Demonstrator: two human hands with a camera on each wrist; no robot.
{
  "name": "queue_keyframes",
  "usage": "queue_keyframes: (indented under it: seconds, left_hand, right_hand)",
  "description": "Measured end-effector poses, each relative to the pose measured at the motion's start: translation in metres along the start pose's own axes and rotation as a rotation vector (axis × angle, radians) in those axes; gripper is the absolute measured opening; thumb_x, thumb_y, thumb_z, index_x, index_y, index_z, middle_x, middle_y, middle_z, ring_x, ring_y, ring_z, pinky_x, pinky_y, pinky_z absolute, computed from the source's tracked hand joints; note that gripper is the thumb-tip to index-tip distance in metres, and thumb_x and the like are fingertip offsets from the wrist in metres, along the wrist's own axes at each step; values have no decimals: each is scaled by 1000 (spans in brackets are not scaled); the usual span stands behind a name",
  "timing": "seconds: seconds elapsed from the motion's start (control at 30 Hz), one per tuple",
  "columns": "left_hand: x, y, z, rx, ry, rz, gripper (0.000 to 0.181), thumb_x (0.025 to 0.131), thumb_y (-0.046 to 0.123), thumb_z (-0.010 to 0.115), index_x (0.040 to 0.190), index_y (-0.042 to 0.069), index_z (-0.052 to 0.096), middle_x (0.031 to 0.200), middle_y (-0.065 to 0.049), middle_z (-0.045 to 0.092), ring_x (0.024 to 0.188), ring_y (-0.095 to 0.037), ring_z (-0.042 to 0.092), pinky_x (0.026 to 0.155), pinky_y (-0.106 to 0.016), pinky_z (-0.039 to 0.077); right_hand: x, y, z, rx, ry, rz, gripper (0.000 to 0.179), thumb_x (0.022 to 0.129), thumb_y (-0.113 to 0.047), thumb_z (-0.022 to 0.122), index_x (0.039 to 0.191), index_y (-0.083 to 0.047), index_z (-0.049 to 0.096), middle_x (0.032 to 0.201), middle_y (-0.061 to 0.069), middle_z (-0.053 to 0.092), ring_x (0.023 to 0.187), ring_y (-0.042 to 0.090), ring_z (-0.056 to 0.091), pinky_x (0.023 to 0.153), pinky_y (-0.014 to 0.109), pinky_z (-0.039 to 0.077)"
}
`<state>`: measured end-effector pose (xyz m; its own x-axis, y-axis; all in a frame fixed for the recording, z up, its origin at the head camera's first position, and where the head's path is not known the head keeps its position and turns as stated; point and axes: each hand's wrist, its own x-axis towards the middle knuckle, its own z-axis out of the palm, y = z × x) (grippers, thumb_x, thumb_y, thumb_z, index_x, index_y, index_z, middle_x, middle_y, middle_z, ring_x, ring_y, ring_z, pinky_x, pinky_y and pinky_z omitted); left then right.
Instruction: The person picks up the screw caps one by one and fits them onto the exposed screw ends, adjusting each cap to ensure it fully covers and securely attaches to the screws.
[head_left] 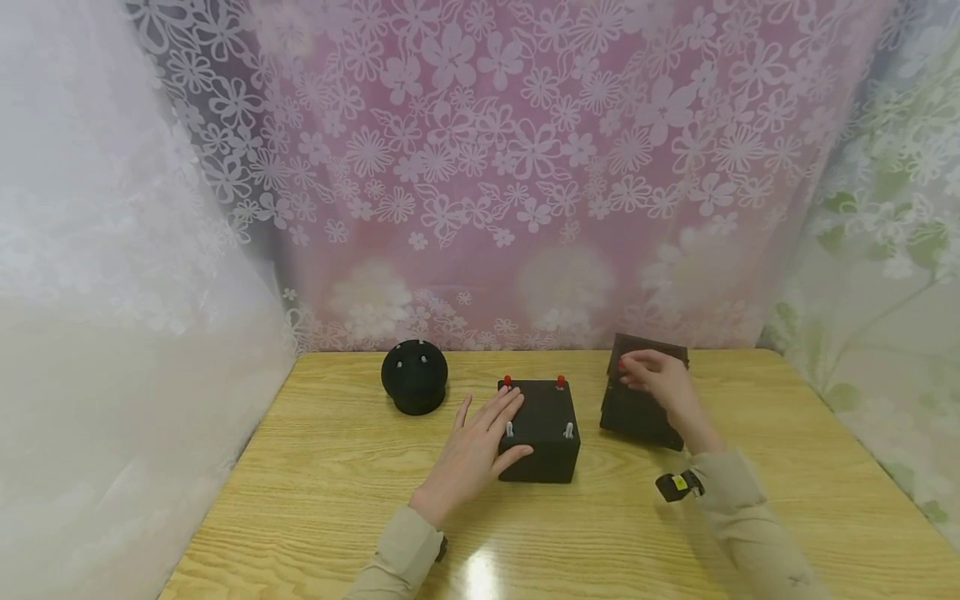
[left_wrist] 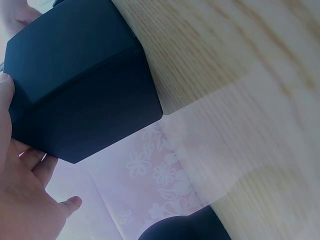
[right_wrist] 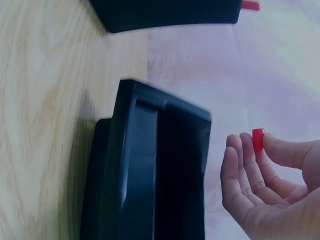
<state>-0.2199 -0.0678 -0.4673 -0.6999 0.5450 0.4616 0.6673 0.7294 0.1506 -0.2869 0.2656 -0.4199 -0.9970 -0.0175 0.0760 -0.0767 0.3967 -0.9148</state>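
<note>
My left hand (head_left: 472, 446) rests on a black box (head_left: 540, 462), its extended fingers over the top's left edge and its thumb along the front edge. On that top, two red caps (head_left: 560, 381) stand at the back corners and two bare silver toggle levers (head_left: 568, 430) at the front. My right hand (head_left: 663, 383) pinches a small red cap (right_wrist: 258, 140) between thumb and index finger. The hand is over an open black tray (head_left: 633, 408) in the head view. In the right wrist view, the tray's hollow inside (right_wrist: 177, 165) lies beside the hand, apart from the fingertips.
Left of the box, a round black object (head_left: 415, 375) with several small silver levers on top stands on the wooden table (head_left: 322, 500). Flowered cloth (head_left: 525, 208) hangs behind the table, with pale cloth at both sides.
</note>
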Motion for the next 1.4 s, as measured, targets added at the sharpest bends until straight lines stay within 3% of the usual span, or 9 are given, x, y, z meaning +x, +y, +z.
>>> queue_keyframes:
  seconds: [0.17, 0.47, 0.7, 0.97, 1.4]
  left_hand:
    - [0, 0, 0, -7, 9, 7, 74, 101, 57, 49, 159, 13, 34, 164, -1, 33, 151, -17, 30, 123, -59, 20]
    - [0, 0, 2, 10, 13, 9, 74, 102, 57, 47, 160, 14, 33, 164, -1, 33, 151, -17, 31, 123, -59, 21]
    - [1, 1, 0, 7, 8, 3, 73, 102, 56, 47, 160, 14, 33, 165, -1, 32, 152, -17, 30, 123, -59, 20]
    - [1, 0, 0, -1, 5, -4, 73, 102, 56, 49, 160, 13, 34, 164, 0, 33, 151, -16, 30, 123, -60, 20]
    - [0, -1, 2, -10, 8, 3, 74, 101, 55, 51, 159, 12, 35, 164, -2, 33, 151, -18, 31, 121, -61, 22]
  right_hand:
    - [-9, -11, 7, 20, 1, -44, 47, 106, -25, 57, 135, 13, 55, 125, 30, 65, 90, 13, 73, 86, 25, 59]
    - [-20, -35, 24, 25, -13, -90, 45, 104, -29, 61, 131, 7, 60, 119, 21, 71, 87, 4, 71, 88, 28, 59]
    - [-25, -46, 41, 23, -32, -132, 42, 102, -32, 64, 126, 2, 65, 118, 23, 70, 96, 23, 73, 89, 31, 60]
    - [-34, -61, 61, -25, -67, -180, 39, 102, -32, 64, 125, 0, 67, 111, 16, 73, 96, 31, 73, 91, 45, 59]
    - [-48, -79, 89, 4, -167, -236, 29, 100, -28, 67, 118, -6, 70, 113, 12, 73, 95, 22, 73, 87, 38, 60]
